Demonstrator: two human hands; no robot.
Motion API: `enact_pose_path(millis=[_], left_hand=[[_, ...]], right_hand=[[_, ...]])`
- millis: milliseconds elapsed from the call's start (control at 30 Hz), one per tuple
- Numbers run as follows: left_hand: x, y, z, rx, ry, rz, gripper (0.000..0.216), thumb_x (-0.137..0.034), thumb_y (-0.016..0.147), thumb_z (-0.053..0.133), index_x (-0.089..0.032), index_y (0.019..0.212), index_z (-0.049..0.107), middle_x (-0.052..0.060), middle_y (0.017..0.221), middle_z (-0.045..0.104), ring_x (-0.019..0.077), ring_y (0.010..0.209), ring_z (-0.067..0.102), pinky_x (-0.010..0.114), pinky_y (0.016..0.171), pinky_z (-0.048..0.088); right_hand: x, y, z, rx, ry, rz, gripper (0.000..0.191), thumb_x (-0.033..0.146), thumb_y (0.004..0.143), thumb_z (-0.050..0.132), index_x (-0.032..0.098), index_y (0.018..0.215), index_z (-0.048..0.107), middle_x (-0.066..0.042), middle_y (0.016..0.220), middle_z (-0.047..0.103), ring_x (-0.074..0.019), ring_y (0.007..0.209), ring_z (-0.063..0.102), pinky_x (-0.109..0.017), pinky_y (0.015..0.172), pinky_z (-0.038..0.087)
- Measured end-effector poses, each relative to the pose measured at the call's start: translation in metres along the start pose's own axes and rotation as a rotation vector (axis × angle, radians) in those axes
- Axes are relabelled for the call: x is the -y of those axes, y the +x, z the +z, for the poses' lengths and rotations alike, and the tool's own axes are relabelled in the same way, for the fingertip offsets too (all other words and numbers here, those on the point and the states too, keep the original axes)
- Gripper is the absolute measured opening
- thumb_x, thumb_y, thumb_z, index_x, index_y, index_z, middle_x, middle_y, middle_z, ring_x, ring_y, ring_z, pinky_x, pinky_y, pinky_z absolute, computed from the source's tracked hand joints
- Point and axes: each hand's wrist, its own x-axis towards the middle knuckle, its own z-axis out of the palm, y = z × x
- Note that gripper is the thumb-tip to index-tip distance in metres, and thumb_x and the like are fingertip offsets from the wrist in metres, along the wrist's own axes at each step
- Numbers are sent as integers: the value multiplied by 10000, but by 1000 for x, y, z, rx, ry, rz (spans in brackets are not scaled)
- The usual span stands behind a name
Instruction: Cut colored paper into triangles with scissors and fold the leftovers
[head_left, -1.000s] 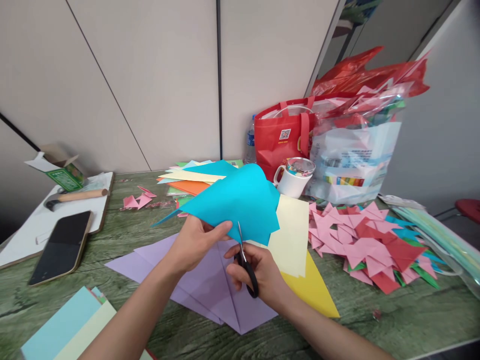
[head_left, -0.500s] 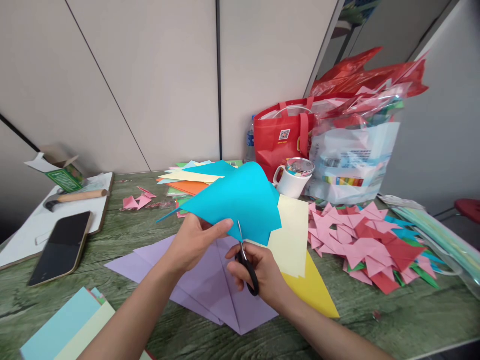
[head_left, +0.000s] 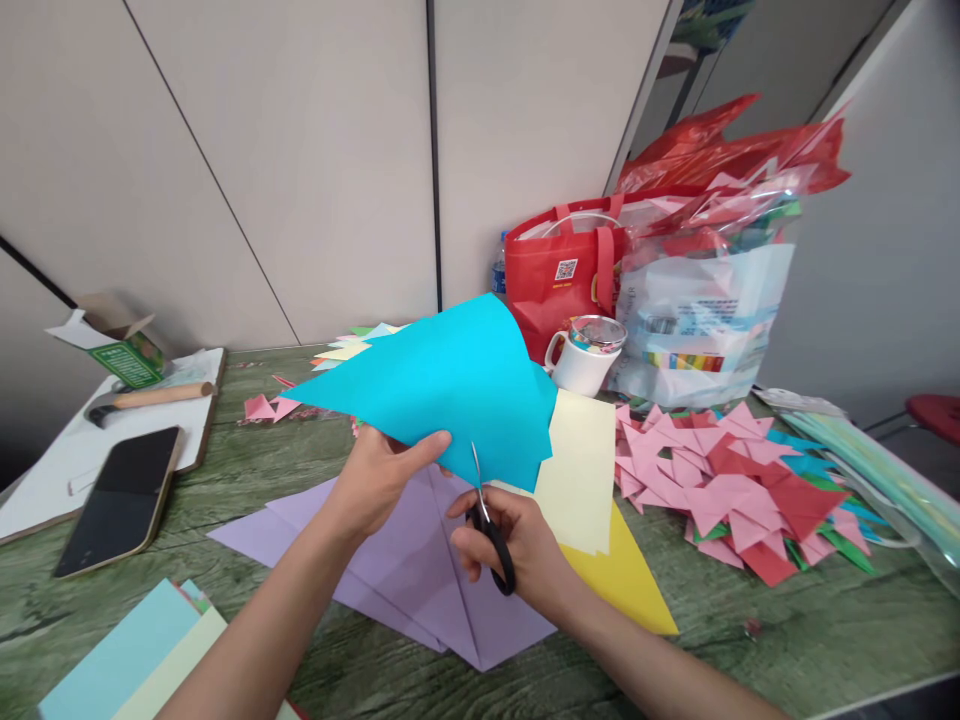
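Raised over the table is a curved sheet of bright blue paper [head_left: 442,385]. My left hand [head_left: 382,475] pinches its lower edge, thumb on top and the other fingers hidden underneath. In my right hand [head_left: 517,545] is a pair of scissors [head_left: 491,530] with black handles. One blade lies over the blue paper near its lower edge, the other is hidden behind it. Beneath both hands lie purple sheets [head_left: 405,560] with creases. Cream paper [head_left: 585,470] and a yellow sheet [head_left: 630,580] are to the right of the scissors.
Folded pink and red paper pieces [head_left: 720,480] lie at right. Behind stand a white mug [head_left: 585,365], a red bag [head_left: 555,290] and a plastic bag [head_left: 697,310]. At left are a phone [head_left: 120,500], a hammer [head_left: 150,397] and a small green box [head_left: 124,350].
The blue paper's left part has swung up and left, spreading flatter and covering more of the stack behind. My left hand has shifted slightly left; the scissors stay at the lower edge.
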Motion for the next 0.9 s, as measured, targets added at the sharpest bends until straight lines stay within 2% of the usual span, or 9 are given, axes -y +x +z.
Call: enact_pose_path(millis=[200, 300, 533, 900], left_hand=[[5, -1, -3, 9, 76, 27, 514, -291, 693, 736, -200, 1170, 569, 72, 1044, 690, 257, 914, 644, 394, 772, 533], [8, -1, -3, 27, 97, 30, 561, -297, 706, 724, -215, 1229, 536, 78, 1105, 670, 267, 961, 626, 409, 797, 528], [10, -2, -4, 15, 142, 10, 574, -306, 718, 715, -218, 1249, 517, 89, 1157, 640, 270, 969, 612, 419, 802, 523], [6, -4, -1, 5, 153, 6, 500, -315, 703, 716, -216, 1172, 572, 78, 1108, 661, 259, 920, 622, 386, 752, 524]], right_hand=[[-1, 1, 0, -13, 53, -9, 342, 335, 653, 759, 176, 853, 532, 54, 560, 579, -109, 514, 530, -234, 526, 425], [0, 1, -1, -24, 54, -40, 349, 299, 621, 788, 168, 837, 547, 43, 626, 572, -107, 572, 518, -233, 562, 410], [1, 1, 0, -36, 34, -62, 353, 338, 641, 771, 155, 860, 564, 30, 643, 556, -118, 590, 517, -247, 579, 413], [4, -1, -1, -47, -6, -33, 371, 374, 620, 777, 172, 849, 567, 33, 616, 573, -137, 577, 532, -259, 573, 418]])
